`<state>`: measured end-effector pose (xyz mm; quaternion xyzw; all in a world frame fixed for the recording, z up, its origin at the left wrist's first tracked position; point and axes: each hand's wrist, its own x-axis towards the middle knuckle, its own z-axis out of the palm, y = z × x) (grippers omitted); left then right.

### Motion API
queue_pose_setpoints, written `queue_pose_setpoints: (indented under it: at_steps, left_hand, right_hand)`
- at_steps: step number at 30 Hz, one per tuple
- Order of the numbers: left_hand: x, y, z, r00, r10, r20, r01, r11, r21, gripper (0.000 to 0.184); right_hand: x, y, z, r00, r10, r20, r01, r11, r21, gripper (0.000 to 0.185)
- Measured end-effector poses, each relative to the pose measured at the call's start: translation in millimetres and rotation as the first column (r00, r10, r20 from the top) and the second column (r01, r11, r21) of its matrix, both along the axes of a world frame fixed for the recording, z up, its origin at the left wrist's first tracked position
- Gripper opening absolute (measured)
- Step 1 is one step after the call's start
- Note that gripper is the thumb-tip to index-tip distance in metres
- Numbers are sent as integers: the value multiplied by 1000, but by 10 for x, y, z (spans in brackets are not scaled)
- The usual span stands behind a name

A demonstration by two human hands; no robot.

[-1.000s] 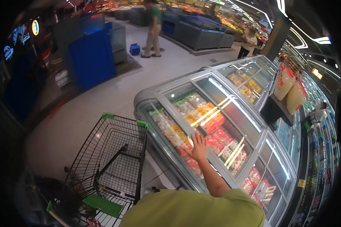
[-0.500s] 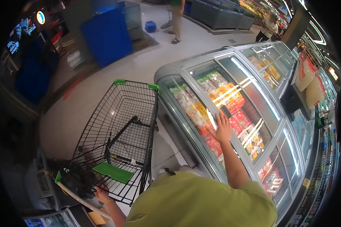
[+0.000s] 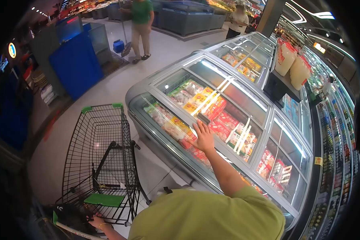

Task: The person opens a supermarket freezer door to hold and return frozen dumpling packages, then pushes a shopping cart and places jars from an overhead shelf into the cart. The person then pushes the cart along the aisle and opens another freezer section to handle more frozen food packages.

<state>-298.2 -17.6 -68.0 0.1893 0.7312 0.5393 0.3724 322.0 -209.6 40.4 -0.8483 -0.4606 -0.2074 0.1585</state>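
Note:
My right hand (image 3: 204, 136) lies with spread fingers on the frame of a glass-topped freezer (image 3: 152, 85), its fingertips beside a small dark handle (image 3: 203, 118). Under the glass are red packets (image 3: 225, 123) and yellow packets (image 3: 200, 101). At the lower left, my left hand (image 3: 96, 221) is by a black bag (image 3: 73, 215) at the handle end of a wire shopping cart (image 3: 98, 152); its fingers look bent, but what they grip, if anything, is too small to make out. The cart has a green seat flap (image 3: 104, 200).
A person in a green top (image 3: 142, 28) stands beyond the cart near a blue bucket (image 3: 118, 46). Another person in a white top (image 3: 238, 22) is behind the freezer. Blue panel (image 3: 76, 65) stands at left; stocked shelves (image 3: 335, 148) line the right.
The view has swung since half a second ago, and the cart and freezer appear farther left. My right hand stays on the freezer by the dark handle. My left hand shows more than one second ago.

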Motion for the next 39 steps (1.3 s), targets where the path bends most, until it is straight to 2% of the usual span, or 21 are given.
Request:
queue_pose_setpoints:
  at_steps: [2, 4, 5, 6, 8, 9, 10, 11, 12, 14, 15, 16, 19, 21, 22, 23, 24, 27, 30, 35, 39]
  left_hand:
    - [7, -117, 59, 997, -43, -63, 38, 995, -89, 57]
    - [-56, -129, -213, 950, -90, -298, 84, 996, -35, 68]
    - [-101, -162, -231, 989, -121, -81, 119, 993, -24, 81]
    - [-147, -216, -250, 990, -110, -87, 108, 994, -27, 81]
    - [-129, -376, -203, 912, -235, -336, 189, 968, -164, 89]
    - [19, -531, 91, 784, -326, -529, 184, 935, -304, 95]
    - [34, -659, 252, 782, -323, -534, 175, 935, -309, 95]
    - [31, -788, 367, 532, -359, -767, 149, 931, -333, 94]
    - [16, -915, 504, 221, -371, -902, 116, 928, -354, 94]
    - [-29, -1091, 1017, 52, -273, -961, 50, 961, -271, 90]
    - [-126, -1173, 1124, 57, -197, -979, 52, 980, -194, 88]
    - [-198, -1263, 1251, 0, -280, -960, -97, 956, -278, 92]
    - [-629, -1453, 935, 51, -220, -974, -206, 952, -226, 88]
    - [-1062, -1393, 385, 533, -158, -831, -147, 950, -275, 76]
    - [-1153, -1403, 217, 528, -162, -833, -143, 951, -275, 76]
    - [-1169, -1455, -18, 863, -45, -504, -62, 979, -193, 69]
    - [-897, -1468, 115, 999, 29, -44, -33, 996, -81, 63]
    - [-486, -1521, 619, 992, -42, -117, 21, 985, -169, 50]
    - [-345, -1445, 674, 993, 49, -108, -59, 993, -98, 40]
    - [-196, -1351, 762, 995, 75, -60, -80, 994, -76, 40]
    - [-258, -1225, 613, 997, 46, -65, -50, 997, -53, 45]
  right_hand:
    - [-34, 12, 46, 1000, -15, 20, 15, 1000, -2, 80]
    - [-25, 12, 36, 1000, -8, 11, 8, 1000, -6, 81]
    - [-10, 16, 30, 1000, -1, 22, 1, 1000, 1, 80]
    - [1, 22, 23, 999, 5, 32, -5, 1000, 10, 80]
    - [10, 27, 20, 1000, 14, 20, -14, 1000, 7, 80]
    - [17, 31, 23, 1000, 14, 25, -14, 1000, 7, 80]
    - [18, 38, 26, 999, 14, 30, -14, 1000, 5, 80]
    - [20, 42, 26, 1000, 11, 24, -11, 1000, 3, 79]
    - [13, 44, 37, 1000, 23, 20, -22, 1000, -8, 79]
    - [8, 63, 56, 999, 21, 39, -21, 1000, 8, 79]
    - [21, 66, 48, 999, 20, 42, -20, 1000, 1, 78]
    - [26, 72, 41, 999, 29, 36, -29, 1000, 1, 78]
    - [21, 78, 44, 999, 14, 46, -13, 1000, -10, 78]
    - [-3, 82, 75, 999, 10, 35, -10, 1000, -6, 81]
    - [-6, 79, 92, 999, 14, 33, -14, 1000, -7, 83]
    - [-11, 78, 95, 999, 9, 38, -9, 1000, -5, 82]
    - [-3, 81, 98, 999, 9, 38, -8, 1000, -7, 82]
    - [-1, 84, 84, 1000, 22, 14, -22, 1000, 1, 81]
    - [-24, 66, 74, 999, 10, 51, -10, 1000, -4, 79]
    - [-45, 51, 100, 1000, 1, -2, -1, 1000, -23, 81]
    - [-45, 52, 73, 998, 11, 60, -10, 1000, -2, 79]
